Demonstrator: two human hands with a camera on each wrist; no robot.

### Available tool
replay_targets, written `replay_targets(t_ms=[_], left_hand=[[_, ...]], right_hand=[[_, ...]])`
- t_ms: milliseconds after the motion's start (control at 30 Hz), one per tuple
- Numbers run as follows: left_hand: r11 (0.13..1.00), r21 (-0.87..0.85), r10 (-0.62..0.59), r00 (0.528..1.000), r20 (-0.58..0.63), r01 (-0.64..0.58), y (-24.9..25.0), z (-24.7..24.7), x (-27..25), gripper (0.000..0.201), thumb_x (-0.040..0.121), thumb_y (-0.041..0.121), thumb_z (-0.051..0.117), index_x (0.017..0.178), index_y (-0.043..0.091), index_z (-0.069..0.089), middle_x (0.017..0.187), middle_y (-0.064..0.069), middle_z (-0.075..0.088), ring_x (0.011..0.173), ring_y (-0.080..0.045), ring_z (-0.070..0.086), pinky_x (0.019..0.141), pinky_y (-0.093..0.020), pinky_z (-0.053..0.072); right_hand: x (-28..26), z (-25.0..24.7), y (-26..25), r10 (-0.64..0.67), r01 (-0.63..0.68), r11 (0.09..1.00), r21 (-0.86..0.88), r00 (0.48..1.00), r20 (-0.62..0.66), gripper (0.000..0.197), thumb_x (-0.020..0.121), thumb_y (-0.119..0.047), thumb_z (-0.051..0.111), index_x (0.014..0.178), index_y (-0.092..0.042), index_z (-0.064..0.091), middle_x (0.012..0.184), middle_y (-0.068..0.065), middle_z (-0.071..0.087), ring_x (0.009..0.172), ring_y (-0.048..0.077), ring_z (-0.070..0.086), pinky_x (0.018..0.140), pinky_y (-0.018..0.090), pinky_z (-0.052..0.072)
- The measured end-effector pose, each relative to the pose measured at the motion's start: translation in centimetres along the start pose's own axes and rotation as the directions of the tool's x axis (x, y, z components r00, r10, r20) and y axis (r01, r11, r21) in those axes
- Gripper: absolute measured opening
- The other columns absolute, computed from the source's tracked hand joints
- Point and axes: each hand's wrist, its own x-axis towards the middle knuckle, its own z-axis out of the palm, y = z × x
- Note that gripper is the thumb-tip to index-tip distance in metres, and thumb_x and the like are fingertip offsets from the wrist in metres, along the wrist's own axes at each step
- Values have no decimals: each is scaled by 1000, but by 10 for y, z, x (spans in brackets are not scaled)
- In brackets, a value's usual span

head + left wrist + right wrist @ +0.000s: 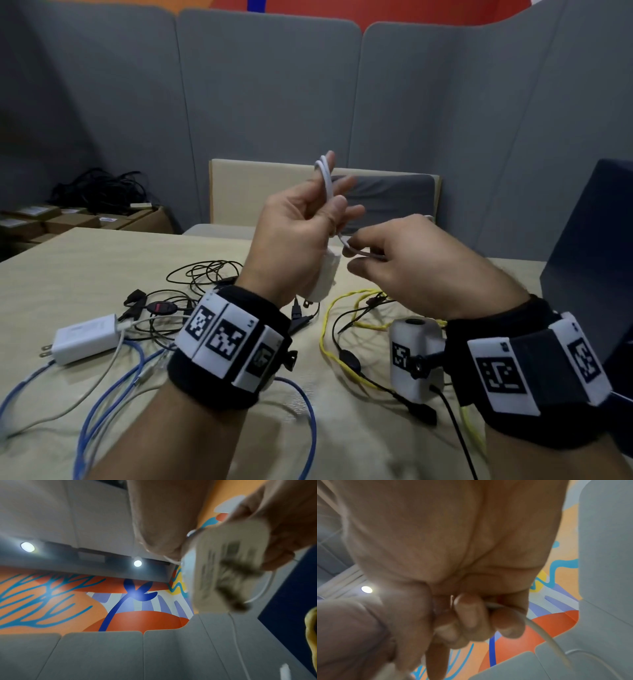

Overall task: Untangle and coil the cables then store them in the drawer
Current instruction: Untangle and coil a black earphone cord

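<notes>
Above the table I hold a white cable [325, 178] with a white plug adapter [322, 281] hanging under my left palm. My left hand [301, 226] is raised, its fingers curled round loops of that cable. Just to its right, my right hand [387, 250] pinches the same white cable [539, 627] between its curled fingers. In the left wrist view the adapter [223, 568] is blurred and close under the palm. On the table lie a tangle of black cables [205, 274], a blue cable [102, 411], a yellow cable [342, 342] and a second white charger [89, 337].
A dark blue box [596, 274] stands at the right edge of the table [85, 267]. Cardboard boxes [68, 219] with a heap of black cables on them sit at the back left. A chair [383, 198] stands behind the table, before grey partition panels.
</notes>
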Motion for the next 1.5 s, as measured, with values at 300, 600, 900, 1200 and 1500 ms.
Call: replay_targets(t_ms=[300,600,900,1200,1500], left_hand=[[863,497,-64,957,284,-90,-4,-9,-3,28,96,29,44,87,14,65,64,-1,63,53,-14,54,53,-23,41],[986,106,-162,883,440,128,8,-16,-4,19,95,21,39,91,8,52,52,-1,51,42,-9,30,43,-21,21],[730,-606,28,872,488,316,8,-22,1,18,94,12,45,99,2,59,80,-9,70,53,-9,63,66,-25,54],[694,-662,-22,927,375,284,8,-25,1,40,93,20,40,121,4,63,110,-9,71,50,-4,59,61,-21,55],[900,-429,-6,986,168,79,7,-14,3,47,94,3,45,140,13,40,123,-1,66,81,-14,70,78,-28,57]], right_hand=[[-2,-11,5,-130,165,981,103,949,-286,11,82,-22,74,76,-22,64,70,-7,65,65,7,59,61,28,48],[4,-7,21,-100,292,888,355,876,-471,18,86,-21,74,81,-17,57,65,-1,54,58,11,49,55,30,47],[9,7,37,-30,221,581,783,967,-251,7,89,-18,53,85,-12,56,65,3,49,51,18,47,55,32,50],[18,23,27,141,134,698,703,937,-319,17,103,-20,47,88,-23,54,63,2,44,46,18,38,43,34,40],[13,25,11,21,-1,952,305,998,-61,33,97,-25,52,118,-50,56,77,-5,64,61,9,57,64,32,50]])
